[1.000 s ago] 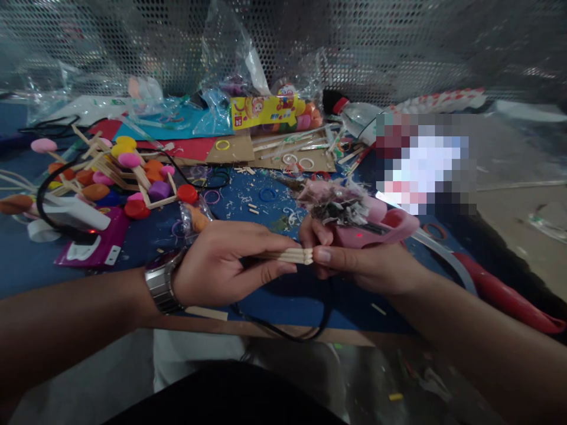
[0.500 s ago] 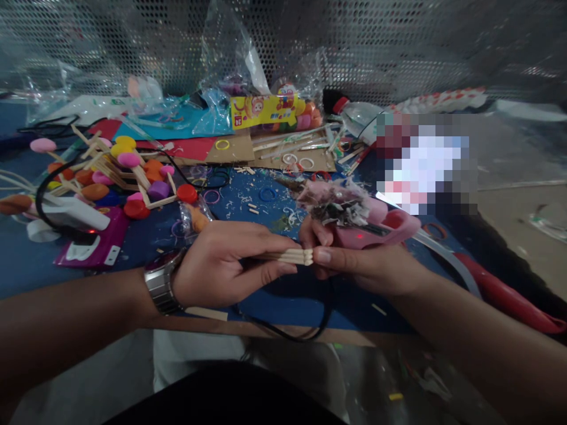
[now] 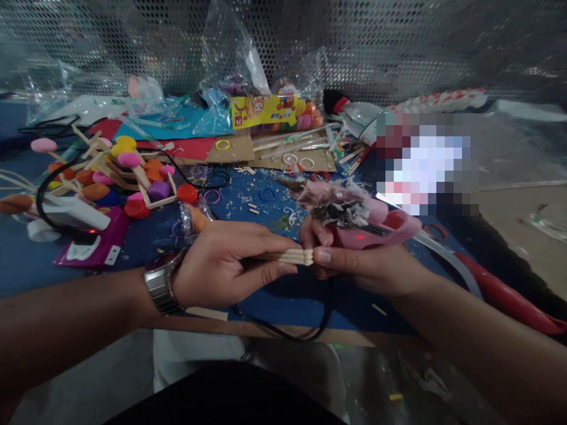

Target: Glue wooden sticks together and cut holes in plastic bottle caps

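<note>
My left hand (image 3: pixel 233 260), with a metal watch on its wrist, pinches a small bundle of thin wooden sticks (image 3: pixel 290 256) between thumb and fingers. The stick ends point to the right and sit flush together. My right hand (image 3: pixel 354 260) is closed around a pink hot glue gun (image 3: pixel 361 215), its handle mostly hidden by the fingers. Its nozzle points left above the sticks, crusted with dried glue and fluff, and a small red light glows on its side. My right thumb tip presses at the stick ends.
At left, stick frames with coloured foam-like pieces (image 3: pixel 128 159) stand behind a purple power socket (image 3: pixel 95 251). A yellow-labelled bag (image 3: pixel 266 112), cardboard (image 3: pixel 230 154) and a plastic bottle (image 3: pixel 358 115) lie at the back. Red-handled tool (image 3: pixel 505 289) lies right; a black cable (image 3: pixel 305 337) loops near the edge.
</note>
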{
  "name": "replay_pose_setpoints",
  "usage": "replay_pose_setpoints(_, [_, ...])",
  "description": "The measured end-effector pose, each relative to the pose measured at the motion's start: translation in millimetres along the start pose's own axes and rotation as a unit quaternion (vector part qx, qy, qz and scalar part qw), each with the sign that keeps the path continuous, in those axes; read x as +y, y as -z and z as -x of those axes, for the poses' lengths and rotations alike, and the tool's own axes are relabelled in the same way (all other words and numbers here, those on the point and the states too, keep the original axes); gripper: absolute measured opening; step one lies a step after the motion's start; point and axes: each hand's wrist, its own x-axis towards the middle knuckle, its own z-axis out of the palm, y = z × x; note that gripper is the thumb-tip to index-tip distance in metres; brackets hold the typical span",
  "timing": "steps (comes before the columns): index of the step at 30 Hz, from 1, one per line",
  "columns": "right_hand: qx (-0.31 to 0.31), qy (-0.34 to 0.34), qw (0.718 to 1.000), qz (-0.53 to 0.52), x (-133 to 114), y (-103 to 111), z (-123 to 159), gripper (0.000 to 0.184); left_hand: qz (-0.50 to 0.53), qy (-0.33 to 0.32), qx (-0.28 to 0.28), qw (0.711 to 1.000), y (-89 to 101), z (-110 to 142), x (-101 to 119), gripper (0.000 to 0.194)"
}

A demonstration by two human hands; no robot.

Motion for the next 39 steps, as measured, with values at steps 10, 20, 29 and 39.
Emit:
replay_pose_setpoints(10, [-0.007,0.002,1.000,-0.002,1.5,1.2,-0.1,0.033,-0.006,-0.004,0.003,1.000,-1.0,0.0,-0.7,0.016])
replay_pose_setpoints(20, [-0.006,0.021,1.000,-0.002,2.3,0.9,1.1,0.031,-0.002,-0.006,0.003,1.000,-0.6,0.5,-0.8,0.018])
replay_pose_setpoints(29, [0.000,0.011,1.000,0.008,1.6,0.6,0.4,0.033,-0.008,-0.003,-0.001,1.000,-0.6,0.2,-0.6,0.017])
replay_pose_setpoints(39, [0.001,0.013,1.000,0.013,1.4,-0.2,-0.7,0.035,-0.002,-0.003,0.003,1.000,-0.6,0.3,-0.5,0.017])
